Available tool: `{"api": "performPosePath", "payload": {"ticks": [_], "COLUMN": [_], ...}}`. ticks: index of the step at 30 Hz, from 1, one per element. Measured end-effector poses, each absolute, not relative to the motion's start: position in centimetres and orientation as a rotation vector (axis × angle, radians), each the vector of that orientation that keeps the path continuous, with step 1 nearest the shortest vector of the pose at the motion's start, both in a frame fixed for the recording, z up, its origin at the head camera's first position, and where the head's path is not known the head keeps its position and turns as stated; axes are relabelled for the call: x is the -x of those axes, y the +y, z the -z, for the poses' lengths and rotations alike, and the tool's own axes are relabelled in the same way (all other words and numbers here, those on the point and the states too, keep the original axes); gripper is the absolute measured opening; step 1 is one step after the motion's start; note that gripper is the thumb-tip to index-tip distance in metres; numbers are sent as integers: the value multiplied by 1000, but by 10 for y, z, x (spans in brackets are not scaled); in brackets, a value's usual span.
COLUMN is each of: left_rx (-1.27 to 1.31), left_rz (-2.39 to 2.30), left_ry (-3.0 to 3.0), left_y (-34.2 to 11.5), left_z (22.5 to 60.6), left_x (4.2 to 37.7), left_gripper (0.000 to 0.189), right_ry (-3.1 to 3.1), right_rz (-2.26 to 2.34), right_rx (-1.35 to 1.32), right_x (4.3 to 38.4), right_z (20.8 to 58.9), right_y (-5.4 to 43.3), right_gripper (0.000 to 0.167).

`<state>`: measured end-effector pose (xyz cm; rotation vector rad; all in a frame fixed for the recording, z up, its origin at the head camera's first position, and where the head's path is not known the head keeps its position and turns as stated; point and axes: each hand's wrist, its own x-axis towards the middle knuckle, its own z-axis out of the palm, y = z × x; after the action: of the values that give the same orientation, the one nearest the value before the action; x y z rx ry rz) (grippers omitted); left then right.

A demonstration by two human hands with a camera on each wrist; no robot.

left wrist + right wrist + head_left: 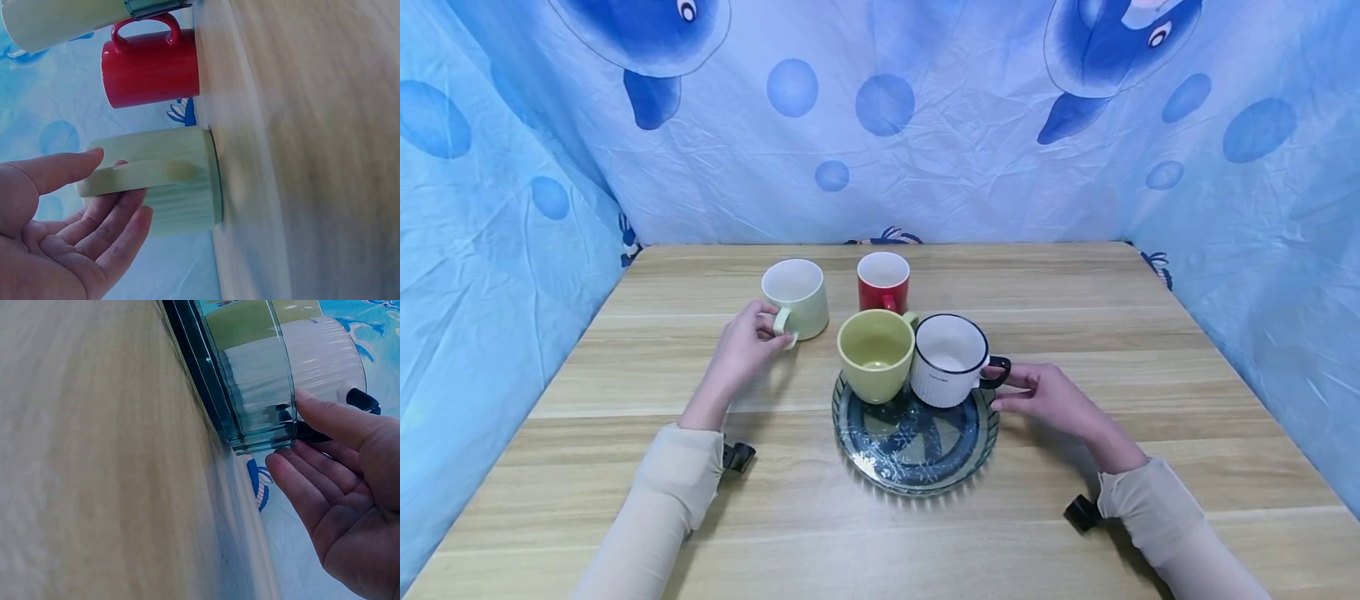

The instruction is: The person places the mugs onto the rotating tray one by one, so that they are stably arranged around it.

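On the left, a pale green mug [806, 312] stands upright on the table, and my left hand [749, 342] holds its handle [140, 177], with fingers passing behind it. My right hand [1045, 400] is at the black handle [997, 372] of a white ribbed mug [942, 375], thumb on one side and fingers on the other. That mug sits in a round, clear-walled glass dish [917, 477] with a dark blue pattern. Beside it in the dish, touching or nearly so, is a yellow-green mug [872, 371]. The right fingertips lie close to the dish's rim [265, 440].
Behind the dish stands a red mug [870, 293] with a white inside, its handle facing me. The wooden table [625, 500] ends at a blue patterned cloth [880, 200] at the back and sides.
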<state>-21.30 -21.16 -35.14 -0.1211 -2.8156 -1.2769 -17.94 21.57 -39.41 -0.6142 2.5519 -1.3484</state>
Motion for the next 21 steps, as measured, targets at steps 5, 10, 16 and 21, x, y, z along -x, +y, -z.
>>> {"api": "performPosePath", "payload": {"ticks": [5, 10, 16, 21], "left_rx": [102, 110, 105, 89], "left_rz": [1271, 1269, 1251, 1262], "left_ry": [-2810, -2805, -2828, -2862], "left_y": [-215, -219, -221, -221], "left_z": [354, 354, 354, 353], "left_x": [215, 217, 217, 218], "left_gripper": [39, 38, 38, 38], "right_ry": [2540, 2554, 2554, 2547], "right_rz": [1353, 1335, 1328, 1314], "right_rx": [614, 615, 623, 600], "right_x": [180, 180, 180, 179], "right_z": [393, 392, 391, 391], "right_y": [215, 214, 215, 218], "right_gripper": [47, 48, 48, 47]}}
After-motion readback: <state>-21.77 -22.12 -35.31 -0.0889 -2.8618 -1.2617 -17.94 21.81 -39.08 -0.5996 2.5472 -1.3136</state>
